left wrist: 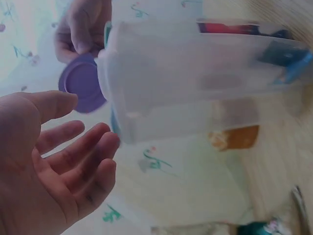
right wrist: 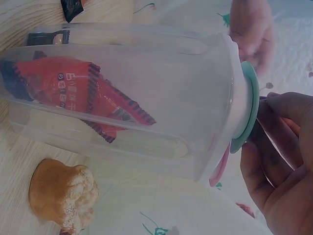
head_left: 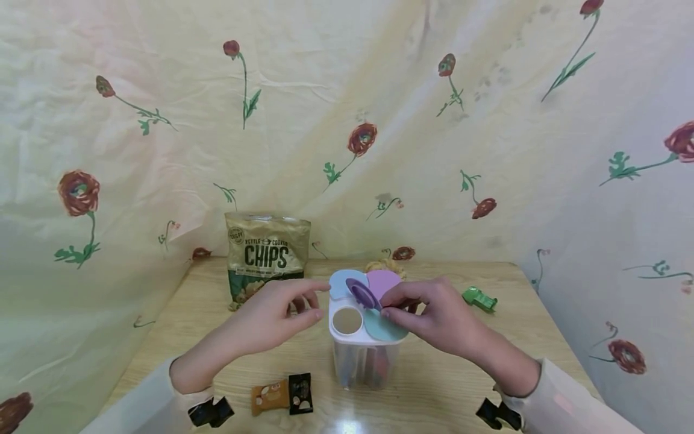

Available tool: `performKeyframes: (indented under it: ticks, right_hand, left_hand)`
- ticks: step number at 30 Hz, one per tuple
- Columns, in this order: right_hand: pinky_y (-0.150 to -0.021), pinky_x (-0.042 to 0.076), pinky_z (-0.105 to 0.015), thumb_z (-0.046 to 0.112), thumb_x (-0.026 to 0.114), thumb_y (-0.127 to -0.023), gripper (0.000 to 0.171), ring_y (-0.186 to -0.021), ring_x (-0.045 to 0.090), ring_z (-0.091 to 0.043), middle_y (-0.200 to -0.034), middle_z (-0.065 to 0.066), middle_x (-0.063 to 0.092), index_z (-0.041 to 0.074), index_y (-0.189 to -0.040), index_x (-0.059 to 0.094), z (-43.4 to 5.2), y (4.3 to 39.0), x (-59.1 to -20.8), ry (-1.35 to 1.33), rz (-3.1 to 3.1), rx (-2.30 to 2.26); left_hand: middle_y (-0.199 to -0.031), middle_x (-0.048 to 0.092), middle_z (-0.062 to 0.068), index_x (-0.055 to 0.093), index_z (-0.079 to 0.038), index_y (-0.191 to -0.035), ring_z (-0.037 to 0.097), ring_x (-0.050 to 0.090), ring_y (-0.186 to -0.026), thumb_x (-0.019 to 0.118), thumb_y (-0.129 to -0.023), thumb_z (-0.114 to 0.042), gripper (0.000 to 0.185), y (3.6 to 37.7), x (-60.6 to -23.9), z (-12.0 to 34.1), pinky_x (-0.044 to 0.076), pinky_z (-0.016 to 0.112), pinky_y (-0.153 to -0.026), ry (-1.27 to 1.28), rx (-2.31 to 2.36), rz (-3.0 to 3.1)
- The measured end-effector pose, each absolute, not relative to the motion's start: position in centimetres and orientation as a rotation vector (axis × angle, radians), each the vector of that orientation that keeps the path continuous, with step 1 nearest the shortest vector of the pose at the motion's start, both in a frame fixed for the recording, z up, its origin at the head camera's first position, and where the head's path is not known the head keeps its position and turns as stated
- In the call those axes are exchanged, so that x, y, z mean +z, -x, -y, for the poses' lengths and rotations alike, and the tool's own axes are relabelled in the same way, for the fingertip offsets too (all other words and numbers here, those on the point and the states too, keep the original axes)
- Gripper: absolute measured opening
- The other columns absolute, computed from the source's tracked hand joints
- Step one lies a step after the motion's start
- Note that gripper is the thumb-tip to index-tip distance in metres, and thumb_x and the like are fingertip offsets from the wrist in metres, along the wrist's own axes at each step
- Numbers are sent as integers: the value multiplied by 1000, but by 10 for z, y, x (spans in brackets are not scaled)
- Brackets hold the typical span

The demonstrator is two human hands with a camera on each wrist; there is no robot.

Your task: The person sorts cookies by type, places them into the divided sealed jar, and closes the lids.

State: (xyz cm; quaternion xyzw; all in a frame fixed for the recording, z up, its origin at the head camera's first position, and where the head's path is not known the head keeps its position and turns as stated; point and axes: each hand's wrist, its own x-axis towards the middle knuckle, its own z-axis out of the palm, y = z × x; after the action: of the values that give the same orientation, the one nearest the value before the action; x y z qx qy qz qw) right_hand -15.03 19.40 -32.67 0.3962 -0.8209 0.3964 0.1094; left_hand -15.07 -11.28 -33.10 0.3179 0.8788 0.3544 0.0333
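- Pinching the raised purple flap lid between thumb and fingertips, the right hand reaches in from the right over the top of the clear container, its wrist slightly bent and its sleeve low at the frame's edge.
- The left hand hovers just left of the container, palm turned inward, fingers loosely spread and relaxed, gripping nothing; its fingertips are close to the lid's blue flap.
- The container stands upright on the table, centred between both hands, with one round opening uncovered.
- Through its wall the right wrist view shows a red snack packet inside.
- A teal flap lies under the right thumb, a pink flap behind.
- A chips bag stands behind the left hand; small brown and black packets lie in front; a green clip rests at right; a small muffin sits beside the container.
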Motion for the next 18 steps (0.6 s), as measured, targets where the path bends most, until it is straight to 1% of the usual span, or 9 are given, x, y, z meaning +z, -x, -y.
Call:
performKeyframes:
  ticks: [2,5,10,13,16,18]
  right_hand:
    - [-60,53,-22,13,76,-84,14,-70,65,-1,-85,14,71,25,-89,73,-194,151,-327,-1163,2413,1160]
    - [-60,53,-22,11,76,-84,16,-70,65,-1,-85,17,70,26,-89,72,-194,151,-327,-1163,2416,1155]
    - [-60,53,-22,13,76,-84,14,-70,65,-1,-84,13,71,26,-90,73,-194,152,-327,-1169,2409,1156]
    - [-60,53,-21,13,76,-84,14,-70,65,0,-84,16,71,26,-90,73,-194,152,-326,-1166,2414,1161]
    - [-60,53,-21,13,76,-84,14,-70,65,0,-84,17,70,26,-90,73,-194,151,-326,-1162,2415,1165]
    - [-60,53,-22,15,76,-85,12,-70,65,-1,-83,15,71,26,-90,73,-194,151,-327,-1163,2414,1166]
  left_hand:
    - [-94,63,-18,56,-24,-135,1,61,-81,62,-95,-31,41,152,-339,122,52,24,-67,-939,1092,-2702]
    - [-95,63,-13,58,-21,-132,5,61,-80,63,-95,-30,39,153,-351,136,52,25,-66,-895,1074,-2663]
    - [-102,63,-5,56,-17,-133,12,63,-88,67,-92,-28,44,155,-380,160,52,27,-70,-773,1084,-2531]
    - [-105,65,-1,58,-14,-132,15,65,-89,71,-89,-27,46,156,-405,174,53,28,-71,-724,1097,-2473]
    - [-106,66,4,61,-11,-127,15,65,-86,73,-87,-25,44,156,-430,185,53,28,-72,-702,1117,-2425]
    - [-106,67,8,63,-8,-124,14,65,-85,74,-86,-23,42,155,-444,192,53,29,-72,-690,1143,-2382]
